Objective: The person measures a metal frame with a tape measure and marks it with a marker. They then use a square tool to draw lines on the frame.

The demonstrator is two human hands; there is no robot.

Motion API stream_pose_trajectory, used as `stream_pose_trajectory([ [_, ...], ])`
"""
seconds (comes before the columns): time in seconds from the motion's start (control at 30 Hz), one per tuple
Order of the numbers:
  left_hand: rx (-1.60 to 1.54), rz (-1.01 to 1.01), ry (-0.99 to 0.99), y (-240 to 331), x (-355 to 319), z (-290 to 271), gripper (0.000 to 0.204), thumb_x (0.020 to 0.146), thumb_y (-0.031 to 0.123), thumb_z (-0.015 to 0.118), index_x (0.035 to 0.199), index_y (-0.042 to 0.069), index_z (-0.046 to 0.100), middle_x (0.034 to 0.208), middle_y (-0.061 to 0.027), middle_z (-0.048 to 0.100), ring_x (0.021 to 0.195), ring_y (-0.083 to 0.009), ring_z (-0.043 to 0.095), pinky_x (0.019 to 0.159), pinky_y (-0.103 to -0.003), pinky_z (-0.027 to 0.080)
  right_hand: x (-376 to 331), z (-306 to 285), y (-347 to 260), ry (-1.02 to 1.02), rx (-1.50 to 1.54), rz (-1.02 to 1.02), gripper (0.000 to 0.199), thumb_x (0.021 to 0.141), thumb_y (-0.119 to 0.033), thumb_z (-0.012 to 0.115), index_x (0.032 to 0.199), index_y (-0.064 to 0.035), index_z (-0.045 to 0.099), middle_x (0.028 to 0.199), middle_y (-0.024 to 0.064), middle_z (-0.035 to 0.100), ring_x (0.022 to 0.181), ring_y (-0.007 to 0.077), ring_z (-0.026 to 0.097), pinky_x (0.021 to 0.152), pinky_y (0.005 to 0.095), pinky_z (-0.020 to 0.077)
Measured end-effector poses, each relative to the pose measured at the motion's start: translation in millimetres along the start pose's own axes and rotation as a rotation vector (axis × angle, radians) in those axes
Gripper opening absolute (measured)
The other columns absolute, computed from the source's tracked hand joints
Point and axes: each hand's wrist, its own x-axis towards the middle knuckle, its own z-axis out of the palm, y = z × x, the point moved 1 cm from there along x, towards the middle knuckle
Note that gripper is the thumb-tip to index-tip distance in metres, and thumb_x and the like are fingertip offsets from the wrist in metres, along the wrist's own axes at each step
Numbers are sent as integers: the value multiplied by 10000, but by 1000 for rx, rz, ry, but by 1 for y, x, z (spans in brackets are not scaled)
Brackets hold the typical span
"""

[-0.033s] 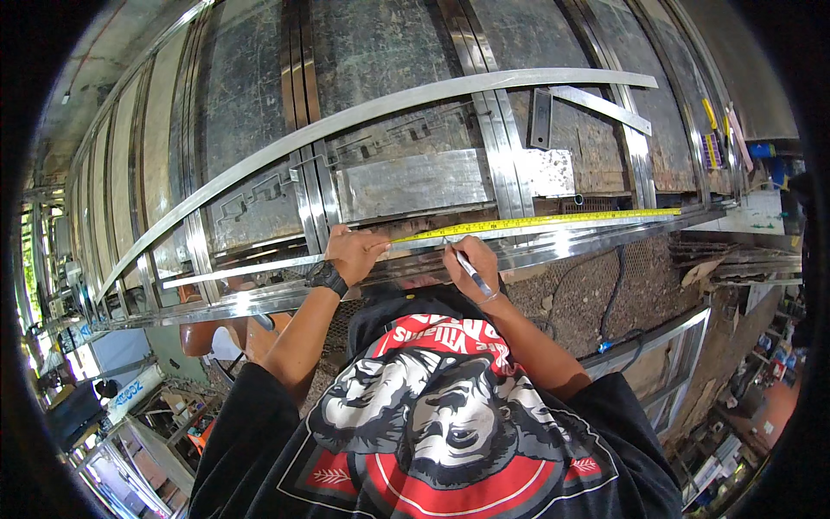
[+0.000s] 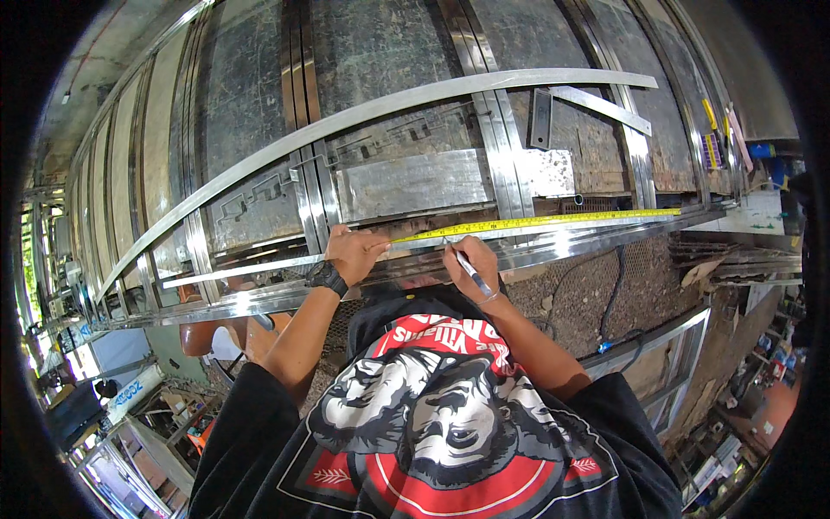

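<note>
A yellow measuring tape (image 2: 553,221) is stretched out along a narrow metal strip (image 2: 233,271), running right from my left hand. The fingers of my left hand (image 2: 354,253) are closed at the tape's left end and hold it against the strip; the tape's case cannot be seen, and a dark watch sits on that wrist. A silver pen (image 2: 472,275) is gripped in my right hand (image 2: 484,258). Its tip points up to the lower edge of the tape, a short way right of my left hand; whether it touches cannot be made out.
Beyond my hands lies a long flat metal bar (image 2: 380,101) across several metal crosspieces (image 2: 504,156) over dark panels. A dark block (image 2: 540,118) and a short flat metal piece (image 2: 605,109) rest there. Metal profiles run along the near edge. Below right, a black cable (image 2: 616,290) crosses gravelly ground.
</note>
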Motion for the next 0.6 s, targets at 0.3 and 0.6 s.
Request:
stream_pose_trajectory([
  [0.3,20,4,-36,2,2,-9,221,987,373,702,1024,201,836,955,5,802,904,-182,714,981,-436,378,-12,-1,1,91,142,222,159,895,-37,761,917,-25,605,749,165,647,649,307,657,613,388,522],
  [0.6,-1,27,33,1,0,-1,212,990,381,696,1030,225,833,948,24,797,908,-176,714,974,-440,379,-17,-32,-4,-20,33,41,126,964,-103,746,1043,-32,679,805,126,709,709,229,699,654,354,549],
])
